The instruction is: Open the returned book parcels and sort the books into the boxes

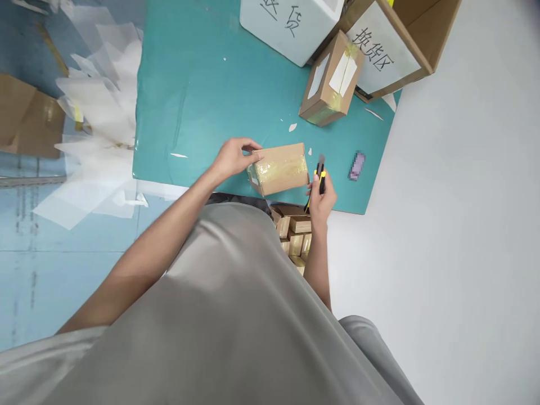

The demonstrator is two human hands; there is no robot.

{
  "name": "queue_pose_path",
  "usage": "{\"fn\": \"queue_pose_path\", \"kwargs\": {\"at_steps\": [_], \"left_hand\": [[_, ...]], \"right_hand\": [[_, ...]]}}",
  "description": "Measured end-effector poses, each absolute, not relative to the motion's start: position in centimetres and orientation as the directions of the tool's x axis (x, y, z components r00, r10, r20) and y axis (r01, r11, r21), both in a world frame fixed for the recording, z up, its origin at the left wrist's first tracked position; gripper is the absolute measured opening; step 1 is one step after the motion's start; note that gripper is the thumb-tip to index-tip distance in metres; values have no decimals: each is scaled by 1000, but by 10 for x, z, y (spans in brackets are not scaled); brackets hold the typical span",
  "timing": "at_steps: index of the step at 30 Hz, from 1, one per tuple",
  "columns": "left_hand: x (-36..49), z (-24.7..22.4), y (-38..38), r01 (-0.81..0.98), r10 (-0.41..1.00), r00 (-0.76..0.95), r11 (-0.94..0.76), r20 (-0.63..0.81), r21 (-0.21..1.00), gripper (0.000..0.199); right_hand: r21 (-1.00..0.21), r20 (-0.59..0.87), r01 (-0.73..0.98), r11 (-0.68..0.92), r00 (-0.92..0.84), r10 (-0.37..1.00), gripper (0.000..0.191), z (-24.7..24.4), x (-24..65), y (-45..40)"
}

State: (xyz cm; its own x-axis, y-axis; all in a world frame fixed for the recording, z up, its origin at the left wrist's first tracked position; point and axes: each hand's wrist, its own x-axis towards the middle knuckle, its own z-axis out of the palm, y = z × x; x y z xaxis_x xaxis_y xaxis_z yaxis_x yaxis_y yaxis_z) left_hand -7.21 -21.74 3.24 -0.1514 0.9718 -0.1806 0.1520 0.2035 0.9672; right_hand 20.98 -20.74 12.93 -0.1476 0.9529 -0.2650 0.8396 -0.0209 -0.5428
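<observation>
A small cardboard box (282, 167) with yellowish clear tape across it lies at the near edge of the teal table. My left hand (236, 158) grips its left end, the thumb on the top face and the fingers over the far corner. Just off the box's right end, my right hand (324, 198) is closed around a black and yellow box cutter (319, 167). The cutter's blade end points away from me, up the table. Part of the box's left side shows a white label.
A taller taped box (331, 81) with white labels stands farther back, near a white bin (291, 28) and a large open carton (390, 50), both with handwriting. A blurred purple item (356, 166) lies right. White sheets (101, 112) cover the left floor; small boxes (296, 242) sit below the table edge.
</observation>
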Motion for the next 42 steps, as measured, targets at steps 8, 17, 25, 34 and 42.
{"fn": "queue_pose_path", "kwargs": {"at_steps": [8,17,25,34,42], "left_hand": [[-76,39,-216,97,969,-136,221,-207,970,30],[-77,43,-216,76,962,-138,247,-235,966,29],[-76,38,-215,99,961,-146,252,-236,963,33],[-70,39,-218,136,947,-207,277,-246,951,35],[-70,40,-214,111,953,-180,265,-243,958,38]], "right_hand": [[-350,-445,911,218,-366,818,67,128,146,-238],[-196,-462,921,336,-389,797,59,132,132,-232],[-87,-553,927,366,-350,756,59,149,116,-235],[69,-664,923,378,-240,708,51,180,127,-263],[-15,-603,944,329,-272,750,60,184,130,-253]]}}
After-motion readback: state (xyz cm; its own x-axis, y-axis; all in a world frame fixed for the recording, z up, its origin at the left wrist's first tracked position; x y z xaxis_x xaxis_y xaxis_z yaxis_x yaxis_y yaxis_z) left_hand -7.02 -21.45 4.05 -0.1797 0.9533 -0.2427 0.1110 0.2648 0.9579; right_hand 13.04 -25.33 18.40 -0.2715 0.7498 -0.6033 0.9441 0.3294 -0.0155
